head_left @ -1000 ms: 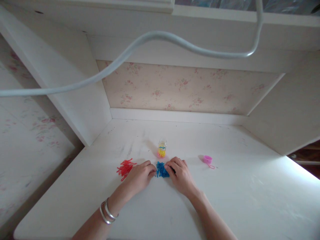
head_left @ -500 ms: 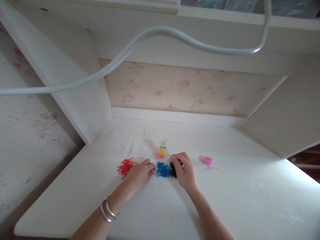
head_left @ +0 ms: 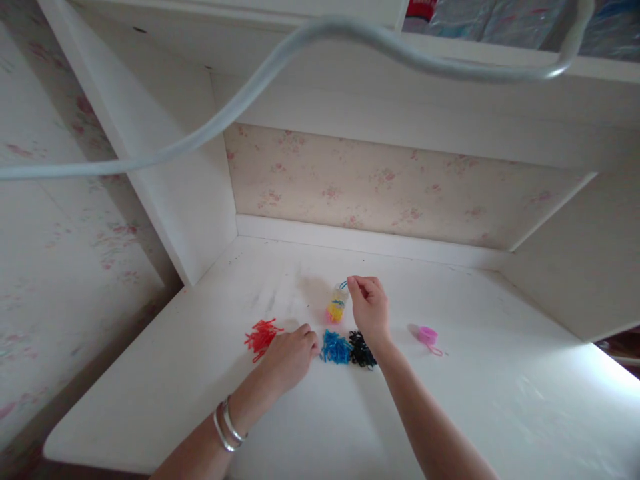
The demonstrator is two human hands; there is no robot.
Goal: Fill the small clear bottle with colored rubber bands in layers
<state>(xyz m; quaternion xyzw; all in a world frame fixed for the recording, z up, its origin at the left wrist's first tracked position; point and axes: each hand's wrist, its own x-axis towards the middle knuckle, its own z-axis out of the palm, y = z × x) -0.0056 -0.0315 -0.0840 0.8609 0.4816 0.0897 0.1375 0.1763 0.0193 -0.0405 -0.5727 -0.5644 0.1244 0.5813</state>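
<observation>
My right hand (head_left: 369, 308) pinches a thin blue rubber band (head_left: 343, 285) over the mouth of a small clear bottle (head_left: 337, 303). The bottle stands upright, with yellow and pink bands low inside and some blue ones on top. My left hand (head_left: 294, 357) is closed, its fingertips at the left edge of a pile of blue rubber bands (head_left: 336, 347); what they hold, if anything, is hidden. A pile of black rubber bands (head_left: 362, 351) touches the blue pile on its right. Red rubber bands (head_left: 261, 337) lie left of my left hand, which partly covers them.
A pink cap with a loop (head_left: 429, 335) lies on the white desk (head_left: 450, 413) to the right. A pale cable (head_left: 240, 100) hangs across the upper view, in front of the shelf. White side panels and a low back ledge (head_left: 375, 240) bound the desk.
My right hand has risen from beside the black pile to the bottle's mouth, carrying the blue band. My left hand stays by the blue pile. The camera view has shifted slightly.
</observation>
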